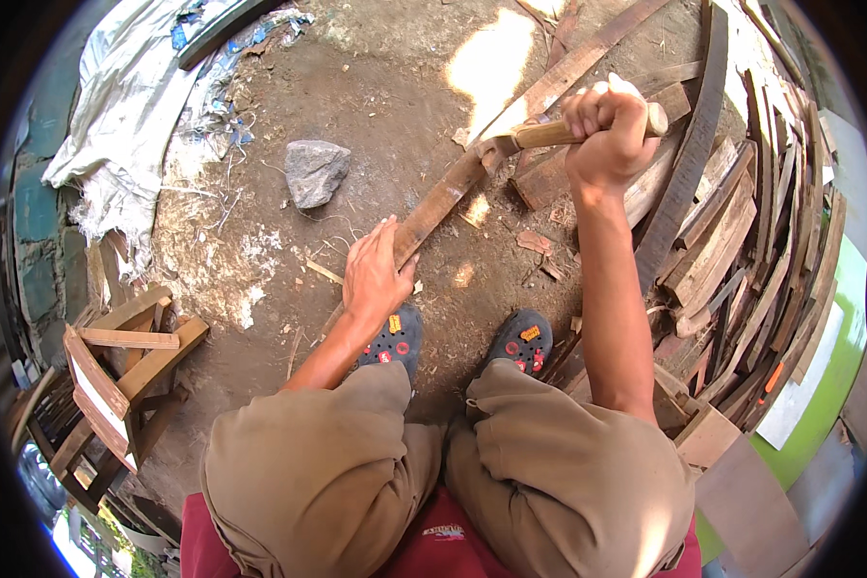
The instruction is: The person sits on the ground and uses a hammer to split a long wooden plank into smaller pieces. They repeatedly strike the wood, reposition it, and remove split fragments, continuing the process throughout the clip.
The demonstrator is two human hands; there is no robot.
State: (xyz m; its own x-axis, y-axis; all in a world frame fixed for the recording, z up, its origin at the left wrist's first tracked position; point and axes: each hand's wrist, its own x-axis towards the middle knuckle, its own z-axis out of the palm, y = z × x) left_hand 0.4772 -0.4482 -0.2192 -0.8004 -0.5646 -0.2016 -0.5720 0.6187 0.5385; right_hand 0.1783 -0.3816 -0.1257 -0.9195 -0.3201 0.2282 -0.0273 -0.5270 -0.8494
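Observation:
A long, narrow wooden plank (443,204) slants from beside my left shoe up to the top of the view. My left hand (374,272) grips its near part, the thumb on one side and the fingers on the other. Closed in a fist, my right hand (609,135) holds a hammer (541,135) by its wooden handle, whose butt end sticks out past the hand. The hammer's metal head lies against the plank or just above it; I cannot tell which. Any nail there is too small to make out.
A grey rock (316,173) lies on the dirt floor left of the plank. Stacked old boards (718,236) fill the right side. At the left are a small wooden frame (135,361) and white torn sacking (130,96). My clogs (520,339) stand near the plank.

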